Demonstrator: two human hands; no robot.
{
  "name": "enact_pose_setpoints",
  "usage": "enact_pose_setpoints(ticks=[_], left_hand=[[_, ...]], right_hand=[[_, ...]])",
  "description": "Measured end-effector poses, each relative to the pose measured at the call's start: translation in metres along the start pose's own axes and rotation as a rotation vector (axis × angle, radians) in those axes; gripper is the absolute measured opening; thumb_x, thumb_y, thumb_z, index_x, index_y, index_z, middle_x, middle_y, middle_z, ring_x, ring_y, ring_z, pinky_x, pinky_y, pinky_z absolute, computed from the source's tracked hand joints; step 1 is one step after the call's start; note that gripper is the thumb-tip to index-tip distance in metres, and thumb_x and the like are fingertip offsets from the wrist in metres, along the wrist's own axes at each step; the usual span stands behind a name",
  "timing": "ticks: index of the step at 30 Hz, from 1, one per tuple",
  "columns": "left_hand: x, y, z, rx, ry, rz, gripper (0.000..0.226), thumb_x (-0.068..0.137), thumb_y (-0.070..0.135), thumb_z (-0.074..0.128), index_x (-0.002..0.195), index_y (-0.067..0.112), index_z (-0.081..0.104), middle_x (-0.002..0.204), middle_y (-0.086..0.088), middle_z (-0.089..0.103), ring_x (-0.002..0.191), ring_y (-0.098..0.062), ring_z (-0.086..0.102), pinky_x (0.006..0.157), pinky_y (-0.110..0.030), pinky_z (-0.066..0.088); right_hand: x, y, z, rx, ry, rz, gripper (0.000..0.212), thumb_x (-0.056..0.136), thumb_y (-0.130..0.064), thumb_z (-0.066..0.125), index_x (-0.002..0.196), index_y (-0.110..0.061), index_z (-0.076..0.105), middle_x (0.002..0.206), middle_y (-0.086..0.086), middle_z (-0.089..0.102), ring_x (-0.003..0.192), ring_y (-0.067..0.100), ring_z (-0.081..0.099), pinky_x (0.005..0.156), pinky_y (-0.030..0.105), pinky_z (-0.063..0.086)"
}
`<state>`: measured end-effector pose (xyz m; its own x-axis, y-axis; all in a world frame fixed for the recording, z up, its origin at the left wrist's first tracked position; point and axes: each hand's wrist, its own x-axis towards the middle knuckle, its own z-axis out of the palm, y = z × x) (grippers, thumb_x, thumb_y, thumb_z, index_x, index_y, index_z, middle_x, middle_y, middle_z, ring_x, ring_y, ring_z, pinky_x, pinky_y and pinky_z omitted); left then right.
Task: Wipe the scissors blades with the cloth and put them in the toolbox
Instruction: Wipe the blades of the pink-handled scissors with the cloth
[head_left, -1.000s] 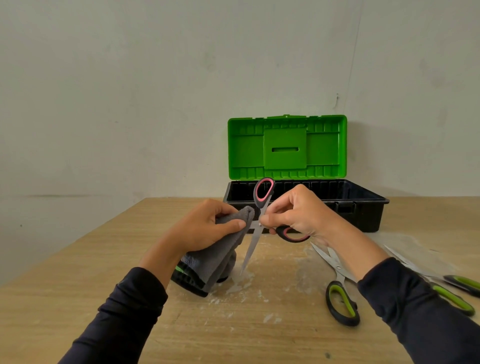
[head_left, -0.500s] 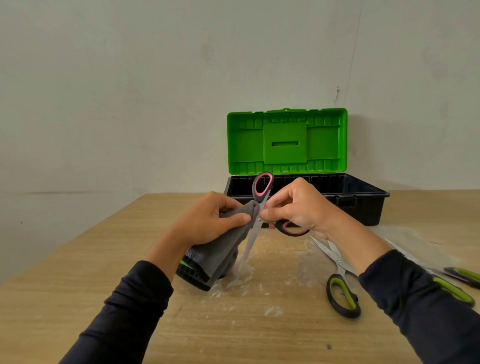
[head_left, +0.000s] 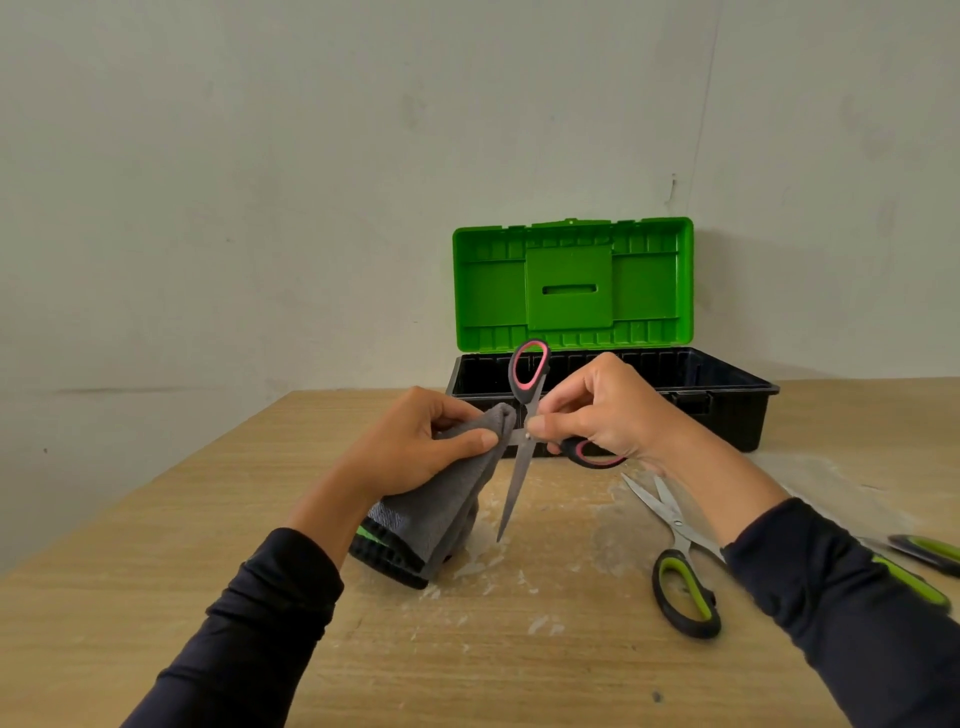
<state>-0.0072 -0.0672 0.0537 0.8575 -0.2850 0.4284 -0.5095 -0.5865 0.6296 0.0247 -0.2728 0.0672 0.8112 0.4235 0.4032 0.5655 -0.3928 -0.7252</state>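
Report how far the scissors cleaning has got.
Done: nothing shows inside the open toolbox, though its floor is hidden. In hand: the right hand holds the pink-handled scissors open while the left hand pinches the grey cloth on one blade. Left: two green-handled scissors wait on the table.

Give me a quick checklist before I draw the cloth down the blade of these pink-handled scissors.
1. Scissors held firm: ok. The right hand grips the pink-handled scissors near the pivot, blades spread.
2. Cloth on a blade: ok. The left hand pinches the grey cloth round the sideways blade.
3. Free blade clear of fingers: ok. It points down at the table, apart from both hands.
4. Blade clean: cannot tell.
5. Toolbox ready: ok. The toolbox stands behind with its green lid up.
6. Other scissors done: not ok. The green-handled scissors lie on the table.
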Motion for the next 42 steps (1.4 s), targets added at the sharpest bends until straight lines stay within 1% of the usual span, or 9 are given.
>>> enact_pose_setpoints(ticks=[5,10,17,20,23,27,32,38,42], left_hand=[[-0.001,-0.002,-0.006,-0.002,0.034,-0.044,0.012,0.085,0.020,0.065,0.093,0.020,0.073,0.081,0.007,0.071,0.072,-0.008,0.065,0.065,-0.018,0.051],[-0.003,-0.003,-0.010,-0.025,0.056,-0.083,0.011,0.085,0.021,0.064,0.090,0.019,0.073,0.082,-0.001,0.072,0.075,-0.017,0.066,0.069,-0.028,0.053],[-0.005,-0.003,-0.012,-0.077,0.044,-0.124,0.011,0.086,0.023,0.062,0.085,0.020,0.073,0.080,-0.006,0.071,0.072,-0.016,0.065,0.066,-0.026,0.052],[-0.006,-0.006,-0.015,-0.140,0.073,-0.174,0.014,0.087,0.022,0.062,0.086,0.014,0.074,0.079,-0.012,0.071,0.072,-0.018,0.066,0.067,-0.028,0.053],[-0.006,-0.009,-0.019,-0.265,0.089,-0.267,0.015,0.087,0.020,0.061,0.085,0.012,0.074,0.073,-0.008,0.072,0.068,-0.018,0.067,0.065,-0.029,0.055],[-0.006,-0.010,-0.017,-0.288,0.041,-0.299,0.017,0.088,0.018,0.060,0.079,0.015,0.074,0.067,-0.001,0.071,0.061,-0.013,0.067,0.056,-0.021,0.051],[-0.006,-0.010,-0.017,-0.269,0.020,-0.295,0.017,0.088,0.018,0.059,0.083,0.012,0.074,0.072,-0.008,0.073,0.063,-0.016,0.068,0.058,-0.022,0.052],[-0.007,-0.017,-0.023,-0.360,-0.015,-0.340,0.022,0.089,0.016,0.057,0.075,0.012,0.074,0.063,-0.004,0.068,0.056,-0.013,0.063,0.053,-0.021,0.049],[-0.008,-0.016,-0.021,-0.506,-0.042,-0.390,0.024,0.088,0.014,0.056,0.073,0.005,0.072,0.061,-0.010,0.066,0.051,-0.015,0.062,0.048,-0.023,0.050]], right_hand=[[0.000,0.002,-0.006,0.001,0.010,0.001,0.013,0.074,-0.010,0.077,0.061,-0.010,0.074,0.061,0.011,0.069,0.059,0.012,0.063,0.068,0.017,0.050],[0.000,0.006,-0.011,0.051,0.034,0.033,0.007,0.074,-0.007,0.076,0.073,0.000,0.075,0.065,0.017,0.070,0.061,0.016,0.065,0.074,0.018,0.053],[-0.003,0.006,-0.015,0.159,0.037,0.062,0.009,0.071,-0.001,0.076,0.076,0.005,0.072,0.061,0.010,0.071,0.056,0.016,0.068,0.063,0.017,0.053],[-0.003,0.007,-0.014,0.204,0.058,0.062,0.017,0.074,0.000,0.075,0.084,-0.003,0.061,0.065,0.008,0.073,0.064,0.021,0.072,0.069,0.027,0.057],[-0.002,0.006,-0.018,0.133,0.059,-0.054,0.021,0.083,0.003,0.065,0.092,-0.016,0.062,0.086,0.010,0.072,0.082,0.021,0.073,0.083,0.035,0.057],[-0.004,0.007,-0.018,-0.159,-0.009,-0.207,0.041,0.083,0.006,0.062,0.089,-0.032,0.075,0.096,-0.009,0.060,0.088,0.011,0.061,0.076,0.022,0.052],[-0.004,0.006,-0.010,-0.415,-0.073,-0.327,0.041,0.075,0.008,0.070,0.093,-0.028,0.077,0.095,-0.019,0.056,0.086,-0.007,0.053,0.077,0.009,0.043],[-0.001,0.006,-0.007,-0.445,-0.099,-0.387,0.032,0.071,-0.011,0.079,0.095,-0.032,0.076,0.094,-0.017,0.059,0.086,-0.006,0.050,0.078,0.008,0.035],[-0.004,0.010,-0.001,-0.277,-0.081,-0.404,0.024,0.071,-0.012,0.080,0.091,-0.023,0.078,0.102,-0.008,0.062,0.083,-0.006,0.052,0.078,0.010,0.040]])
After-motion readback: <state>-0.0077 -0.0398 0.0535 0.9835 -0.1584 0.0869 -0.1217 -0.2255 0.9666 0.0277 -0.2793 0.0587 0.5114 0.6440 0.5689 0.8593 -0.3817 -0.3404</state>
